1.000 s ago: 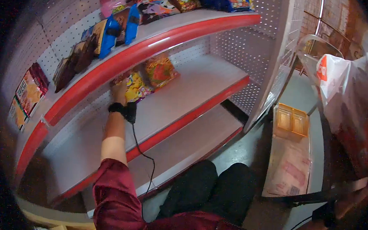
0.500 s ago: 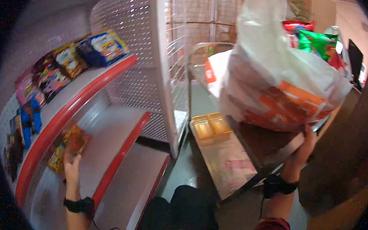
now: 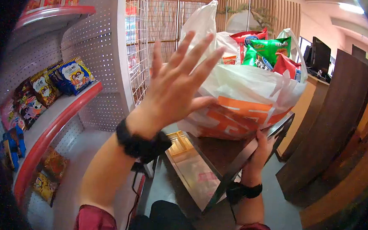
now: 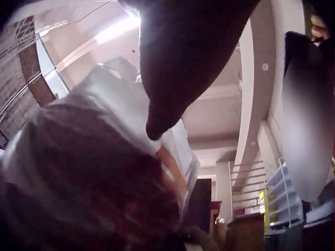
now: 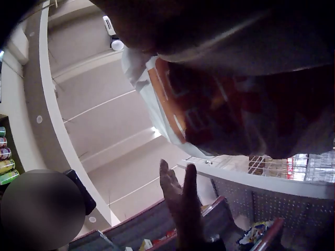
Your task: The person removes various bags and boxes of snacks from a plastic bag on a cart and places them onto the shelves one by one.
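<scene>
My left hand [image 3: 173, 89] is raised with its fingers spread, overlapping the near left side of a white plastic bag [image 3: 253, 83] in the head view. Nothing is in that hand. The bag carries orange print and stands on the cart's dark upper deck [image 3: 215, 152]. Out of its open top show a green snack packet [image 3: 277, 52] and a red one [image 3: 245, 38]. My right hand [image 3: 259, 153] grips the cart's frame by the near right corner, just under the bag. In the right wrist view the bag [image 5: 193, 99] looms close overhead.
An orange snack packet [image 3: 54, 164] and a yellow one [image 3: 45, 187] lie on the lower shelf at left. More packets [image 3: 74, 75] line the red-edged shelf above. The cart's lower deck [image 3: 193, 174] bears a gold tray [image 3: 179, 143]. Dark wooden panels [image 3: 318, 127] stand at right.
My left hand has left the packets on the lower shelf and come up in front of the bag. The head view has swung right. My right hand stays on the cart frame.
</scene>
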Available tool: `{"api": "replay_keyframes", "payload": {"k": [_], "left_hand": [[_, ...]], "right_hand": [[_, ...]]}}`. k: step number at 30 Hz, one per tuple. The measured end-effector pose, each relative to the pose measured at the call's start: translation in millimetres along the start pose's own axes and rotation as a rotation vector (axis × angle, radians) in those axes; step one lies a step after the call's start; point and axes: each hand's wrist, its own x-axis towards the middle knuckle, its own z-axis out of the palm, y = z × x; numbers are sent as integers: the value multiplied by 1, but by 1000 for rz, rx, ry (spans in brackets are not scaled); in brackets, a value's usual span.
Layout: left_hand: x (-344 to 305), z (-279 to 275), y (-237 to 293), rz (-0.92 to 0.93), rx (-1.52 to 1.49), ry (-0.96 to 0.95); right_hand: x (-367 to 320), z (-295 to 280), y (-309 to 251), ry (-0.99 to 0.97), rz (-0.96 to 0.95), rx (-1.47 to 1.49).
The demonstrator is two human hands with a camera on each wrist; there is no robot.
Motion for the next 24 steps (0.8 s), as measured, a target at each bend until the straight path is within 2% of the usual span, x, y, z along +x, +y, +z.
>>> {"api": "replay_keyframes", "payload": {"k": [4, 6, 7, 13, 16, 20, 23, 24], "left_hand": [[21, 24, -4, 9, 27, -50], [21, 19, -4, 0, 37, -365], [15, 23, -3, 24, -6, -258], [4, 12, -3, 85, 108, -233], [1, 8, -15, 35, 150, -176], [-16, 9, -33, -86, 210, -210], [-32, 10, -33, -117, 239, -291], [-39, 12, -34, -130, 242, -322]], "right_hand": [[1, -4, 5, -8, -19, -21], [1, -5, 5, 5, 0, -45], [0, -6, 5, 22, 20, -65], [1, -10, 3, 59, 15, -47], [2, -14, 3, 74, 25, -74], [3, -17, 5, 58, 7, -85], [3, -7, 1, 103, -18, 59], [3, -9, 0, 82, 4, 10]]}}
